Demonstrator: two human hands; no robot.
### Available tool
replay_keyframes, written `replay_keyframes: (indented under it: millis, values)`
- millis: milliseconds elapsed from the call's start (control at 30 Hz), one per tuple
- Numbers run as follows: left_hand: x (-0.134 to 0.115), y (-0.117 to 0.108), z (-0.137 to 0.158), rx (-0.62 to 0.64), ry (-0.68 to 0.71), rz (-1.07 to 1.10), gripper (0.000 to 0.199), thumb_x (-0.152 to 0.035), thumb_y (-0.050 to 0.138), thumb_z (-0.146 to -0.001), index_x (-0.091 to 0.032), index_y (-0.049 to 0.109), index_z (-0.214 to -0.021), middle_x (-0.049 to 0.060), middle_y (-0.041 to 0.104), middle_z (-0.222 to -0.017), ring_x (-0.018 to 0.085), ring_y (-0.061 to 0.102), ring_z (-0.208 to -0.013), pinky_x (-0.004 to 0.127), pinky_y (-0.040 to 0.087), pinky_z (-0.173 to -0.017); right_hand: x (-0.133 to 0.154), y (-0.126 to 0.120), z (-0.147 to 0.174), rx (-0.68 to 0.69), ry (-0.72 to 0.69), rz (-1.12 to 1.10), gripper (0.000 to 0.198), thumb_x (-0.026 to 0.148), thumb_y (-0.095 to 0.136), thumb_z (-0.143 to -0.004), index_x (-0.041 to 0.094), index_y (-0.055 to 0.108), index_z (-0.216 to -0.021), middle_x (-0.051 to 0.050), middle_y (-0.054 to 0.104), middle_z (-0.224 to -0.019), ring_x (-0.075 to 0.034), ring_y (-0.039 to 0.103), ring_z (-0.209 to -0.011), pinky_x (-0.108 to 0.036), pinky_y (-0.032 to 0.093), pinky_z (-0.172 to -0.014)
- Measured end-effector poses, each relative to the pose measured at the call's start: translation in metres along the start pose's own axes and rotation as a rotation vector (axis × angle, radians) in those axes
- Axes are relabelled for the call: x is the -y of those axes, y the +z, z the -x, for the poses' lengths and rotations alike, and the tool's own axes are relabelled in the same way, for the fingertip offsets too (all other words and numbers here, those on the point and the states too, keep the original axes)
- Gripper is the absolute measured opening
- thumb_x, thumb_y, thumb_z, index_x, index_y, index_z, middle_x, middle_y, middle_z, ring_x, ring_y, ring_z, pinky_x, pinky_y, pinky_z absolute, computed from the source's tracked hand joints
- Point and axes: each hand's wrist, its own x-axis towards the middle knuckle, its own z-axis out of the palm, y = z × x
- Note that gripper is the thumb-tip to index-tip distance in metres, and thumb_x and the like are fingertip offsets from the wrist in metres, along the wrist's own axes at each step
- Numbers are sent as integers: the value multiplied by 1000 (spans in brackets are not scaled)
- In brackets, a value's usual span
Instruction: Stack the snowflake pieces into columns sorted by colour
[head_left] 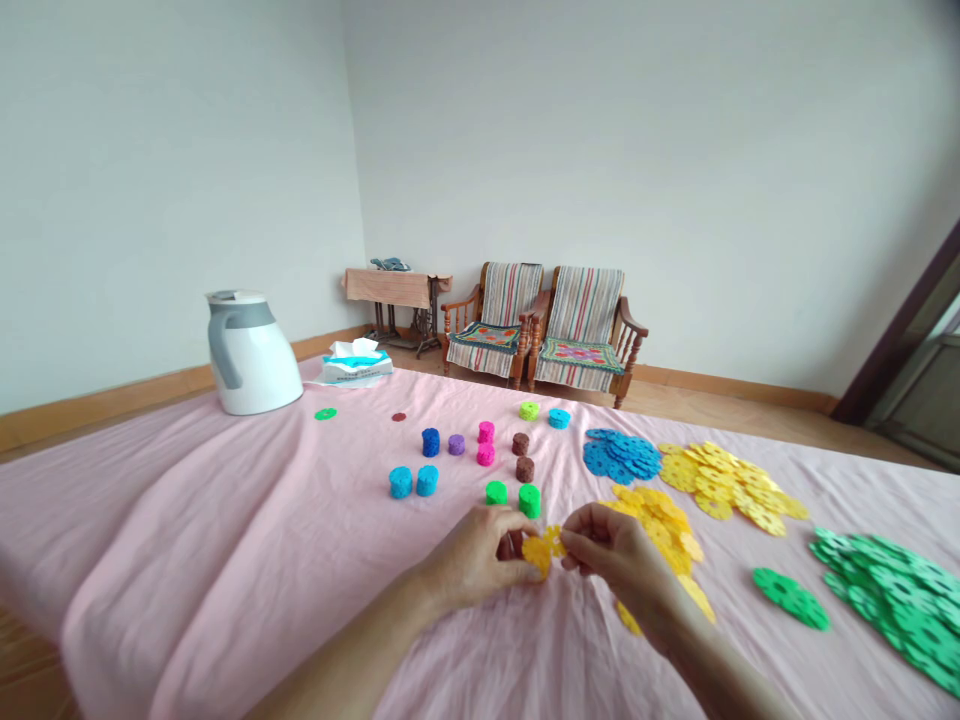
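Low over the pink cloth, my left hand (pixel 480 555) grips a few yellow notched plastic discs (pixel 536 555) between thumb and fingers. My right hand (pixel 604 540) pinches a yellow notched disc (pixel 555 541) by its edge, right against those in the left; whether they are joined I cannot tell. A heap of loose yellow discs (pixel 660 525) lies beside and partly behind my right hand. Just beyond my left hand stand two short stacks of bright green discs, one on the left (pixel 496 492) and another on the right (pixel 529 500).
More stacks stand farther out: light blue (pixel 400 483), dark blue (pixel 430 442), pink (pixel 486 455), brown (pixel 525 469). Heaps of blue discs (pixel 621 456), yellow discs (pixel 731 485) and green discs (pixel 896 600) spread rightward. A white jug (pixel 259 360) and tissue box (pixel 356 368) occupy the back left.
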Motion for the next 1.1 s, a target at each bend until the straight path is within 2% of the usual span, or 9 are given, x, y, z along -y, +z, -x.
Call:
replay_keyframes:
  millis: [133, 233, 433, 600, 733, 867, 967, 1100]
  values:
    - [-1, -1, -1, 28, 51, -36, 15, -26, 70, -75, -15, 68, -85, 0, 59, -74, 12, 52, -63, 21, 36, -55, -2, 15, 2, 12, 17, -129, 22, 36, 68, -70, 18, 56, -69, 2, 64, -57, -12, 59, -54, -23, 44, -53]
    - [-1, -1, -1, 23, 64, -51, 16, -30, 69, -77, -15, 67, -82, 0, 59, -73, 12, 51, -63, 22, 34, -54, -5, 21, 1, 36, 7, -170, 24, 37, 70, -69, 18, 55, -67, 2, 63, -55, -12, 58, -51, -23, 44, -51]
    - [1, 1, -1, 20, 50, -31, 13, -25, 70, -74, -15, 68, -82, -1, 59, -74, 12, 52, -63, 21, 35, -54, -9, 23, -2, -4, -33, -155, 20, 33, 68, -68, 18, 55, -67, 4, 60, -53, -10, 55, -48, -22, 42, -48]
    - [2, 1, -1, 20, 28, -23, 13, -22, 72, -72, -15, 68, -83, -1, 60, -73, 12, 52, -62, 21, 35, -53, -4, 20, -2, -21, -18, -96, 18, 34, 66, -67, 18, 57, -68, 2, 61, -58, -14, 60, -54, -25, 46, -52]
    - [0, 1, -1, 7, 18, -19, 18, -24, 73, -72, -16, 69, -87, -1, 61, -74, 12, 52, -62, 21, 37, -54, -7, 13, -2, -25, -22, 12, 12, 30, 61, -69, 18, 57, -69, 3, 59, -58, -14, 59, -53, -25, 45, -52]
    - [1, 1, -1, 5, 4, -13, 22, -20, 73, -68, -17, 69, -90, -1, 62, -79, 12, 54, -63, 20, 39, -56, -17, 7, -2, -4, -42, 227, 6, 22, 56, -69, 19, 60, -73, 2, 61, -59, -13, 57, -54, -23, 39, -50]
    - [3, 2, -1, 8, -5, -12, 22, -17, 73, -66, -17, 69, -87, -1, 62, -78, 12, 54, -63, 20, 38, -56, -21, 8, -1, -24, -71, 373, 8, 18, 54, -70, 19, 62, -73, 1, 63, -61, -13, 57, -57, -22, 36, -51]
    - [3, 2, -1, 12, -3, 1, 22, -14, 71, -66, -17, 70, -88, -1, 61, -77, 11, 54, -63, 19, 38, -55, -16, 13, 4, -16, -74, 460, 12, 16, 52, -73, 19, 64, -74, 1, 62, -61, -11, 53, -55, -22, 32, -49]
